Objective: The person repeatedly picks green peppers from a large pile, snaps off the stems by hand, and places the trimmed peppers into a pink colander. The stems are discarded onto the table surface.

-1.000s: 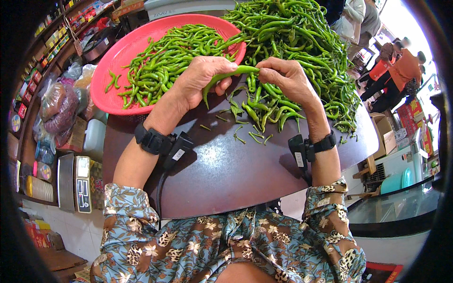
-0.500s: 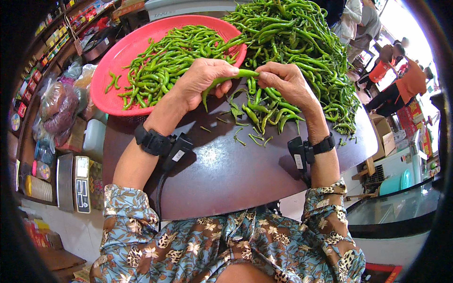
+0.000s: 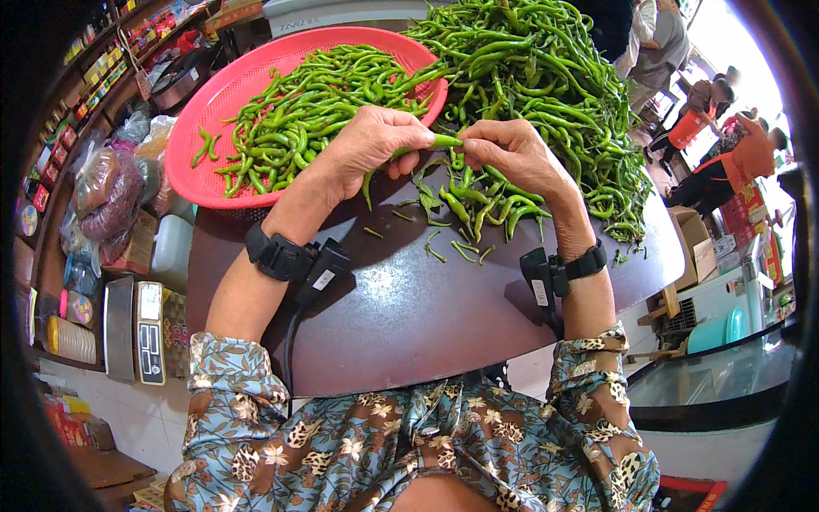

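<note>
Between thumb and fingers my left hand (image 3: 371, 147) holds a green chili pepper (image 3: 445, 141), its curved tip hanging below the palm. The fingers of my right hand (image 3: 519, 155) are pinched at the pepper's other end; whether a stem is between them is too small to tell. Behind my left hand is a round red plastic basket (image 3: 189, 158), spread with many green peppers. A tall heap of peppers with leaves and stems (image 3: 533, 81) lies beyond my right hand. Several loose peppers (image 3: 482, 209) and snapped-off stems (image 3: 465, 251) lie on the table below my hands.
The dark, glossy table (image 3: 409, 316) reaches to my lap. At its left are filled plastic bags (image 3: 107, 192), a scale (image 3: 149, 333) and stocked shelves. Cardboard boxes (image 3: 693, 243) and a glass-topped case (image 3: 708, 375) stand on the right. Several people are at the far right.
My right fingers have shifted slightly left along the pepper's end, and the pepper has turned a little in my left hand. People in the background have moved.
</note>
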The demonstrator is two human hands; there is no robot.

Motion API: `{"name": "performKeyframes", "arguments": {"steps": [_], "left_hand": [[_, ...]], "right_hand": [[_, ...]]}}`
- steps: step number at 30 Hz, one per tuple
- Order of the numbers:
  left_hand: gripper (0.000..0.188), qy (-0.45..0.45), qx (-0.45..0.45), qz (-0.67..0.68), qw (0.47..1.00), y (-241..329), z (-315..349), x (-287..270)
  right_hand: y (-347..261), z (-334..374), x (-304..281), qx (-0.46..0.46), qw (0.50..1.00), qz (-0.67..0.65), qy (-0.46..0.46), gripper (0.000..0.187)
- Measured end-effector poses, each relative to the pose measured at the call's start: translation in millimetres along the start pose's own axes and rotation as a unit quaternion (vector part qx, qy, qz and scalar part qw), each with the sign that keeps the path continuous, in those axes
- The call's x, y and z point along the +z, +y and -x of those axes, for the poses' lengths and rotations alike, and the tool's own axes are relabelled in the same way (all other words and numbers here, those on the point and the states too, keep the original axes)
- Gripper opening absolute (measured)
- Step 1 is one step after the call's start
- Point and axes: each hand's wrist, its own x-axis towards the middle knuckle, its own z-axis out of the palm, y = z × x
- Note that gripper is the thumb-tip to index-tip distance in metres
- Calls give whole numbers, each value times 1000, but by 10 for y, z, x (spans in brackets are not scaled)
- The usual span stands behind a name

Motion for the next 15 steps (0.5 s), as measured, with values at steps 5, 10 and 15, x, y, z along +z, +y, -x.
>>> {"name": "performKeyframes", "arguments": {"steps": [5,10,15], "left_hand": [[19,13,3,-12,1000,3,-4,-1],[21,7,-4,-8,1000,-7,-10,-3],[22,2,-8,-37,999,-24,-21,7]], "right_hand": [[-19,-1,-4,-7,1000,27,14,22],[-16,-1,3,-28,996,64,54,19],[-3,-20,-3,-44,992,93,70,18]]}}
